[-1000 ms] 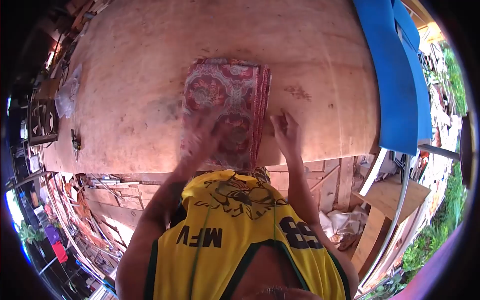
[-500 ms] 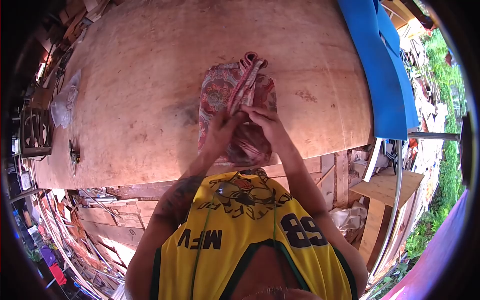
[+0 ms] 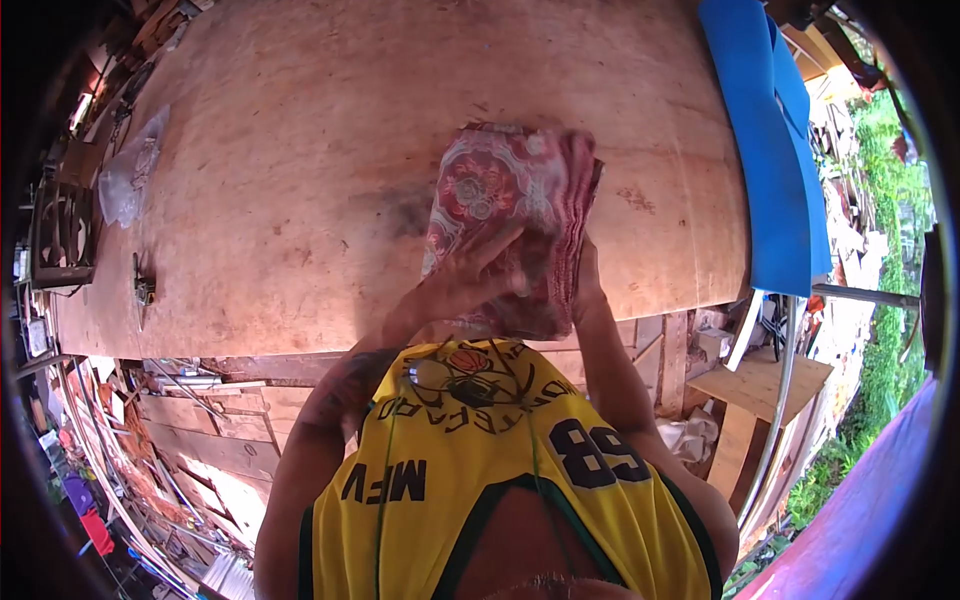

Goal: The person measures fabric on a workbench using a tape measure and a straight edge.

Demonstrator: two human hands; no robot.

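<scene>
so the folded red patterned cloth (image 3: 482, 188) is on the wooden table (image 3: 300, 150), long axis pointing away from the body, left hand (image 3: 468, 278) spread loose over its near half, right hand (image 3: 588, 284) against its right edge, can't tell if that one's gripping

The cloth (image 3: 482, 190) lies on the table (image 3: 300, 120), a bag (image 3: 130, 185) far left, a sheet (image 3: 770, 160) far right.

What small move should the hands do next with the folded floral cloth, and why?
Probably the right hand should press gently inward: it is at the right side of the folded floral cloth, where the layered edges look uneven, while the left hand is over the top.
</scene>
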